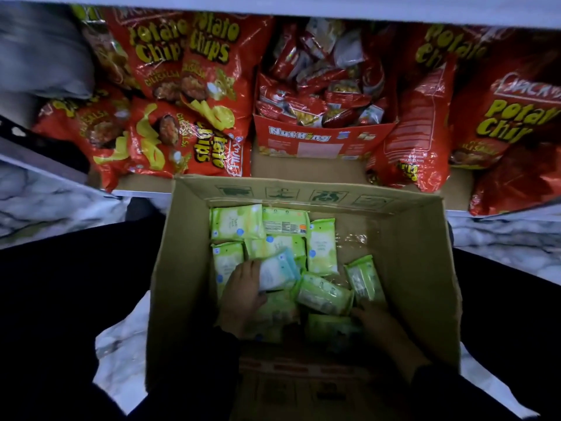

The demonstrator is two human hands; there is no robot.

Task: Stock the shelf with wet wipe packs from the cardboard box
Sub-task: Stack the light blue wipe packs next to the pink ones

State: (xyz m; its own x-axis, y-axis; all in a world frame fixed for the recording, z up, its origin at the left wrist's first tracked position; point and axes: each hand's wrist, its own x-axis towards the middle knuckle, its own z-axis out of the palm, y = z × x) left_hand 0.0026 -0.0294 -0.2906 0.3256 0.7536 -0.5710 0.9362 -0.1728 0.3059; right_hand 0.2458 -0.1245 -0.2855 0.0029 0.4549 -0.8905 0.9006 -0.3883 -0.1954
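Cardboard box [419, 268], open, in front of bottom shelf [142, 192]. Contents: green wipe packs [236, 223], loose, mostly left & centre. L hand [243, 287] in box, fingers curled on pale blue pack [277, 270], tilted up. R hand [375, 322] touching packs at near right; grip can't tell. On shelf: red chip bags [170, 56], nut box [318, 138].

Dim wide-angle view, edges bending.
Light is glaring off the chip bags [188, 86]; the box [409, 268] is lying in shadow; top-left is blurring.

"potato chips" on red bags [158, 44], "nut king" on red carton [321, 141]
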